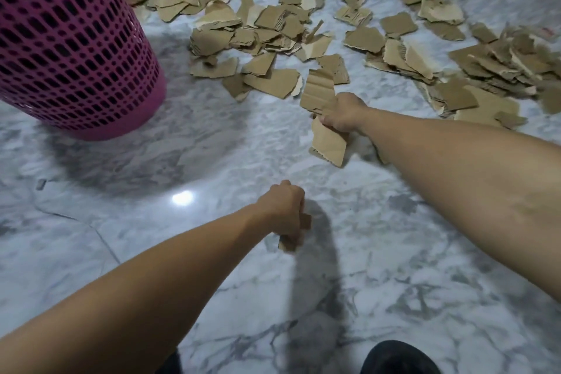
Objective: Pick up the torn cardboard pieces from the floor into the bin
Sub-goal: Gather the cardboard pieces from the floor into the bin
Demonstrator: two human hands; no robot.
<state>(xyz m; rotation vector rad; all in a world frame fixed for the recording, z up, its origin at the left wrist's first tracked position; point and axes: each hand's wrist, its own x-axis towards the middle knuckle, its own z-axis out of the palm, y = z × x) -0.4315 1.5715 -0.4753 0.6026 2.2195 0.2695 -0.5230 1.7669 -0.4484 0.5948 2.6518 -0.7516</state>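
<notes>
From where I sit, the pink lattice bin (69, 48) stands at the far left on the marble floor (212, 297), well apart from both hands, and that gap is my first worry: whatever I carry has to cross bare floor to reach it, and a loose piece could slip out on the way. The bin also looks tilted in this wide view, with its mouth cut off by the top edge of the frame, so I cannot tell how full it is; a careless toss could glance off the rim or land short. Moving right, my left hand (283, 212) has its fingers closed tight on a small scrap (291, 240), of which only the corners peek out, low over the floor; a piece that small could drop unnoticed. Further right, my right hand (341, 114) has its fingers pinched around a few larger torn pieces (321, 100), one sticking up and one hanging down toward the floor. The hanging one seems the likeliest to slide free if I reach for more before unloading. Past it, the scattered cardboard (273, 30) covers the far floor from centre to right edge, overlapping in heaps, so most of the job looks undone, and grabbing from a heap could scatter neighbours farther.
</notes>
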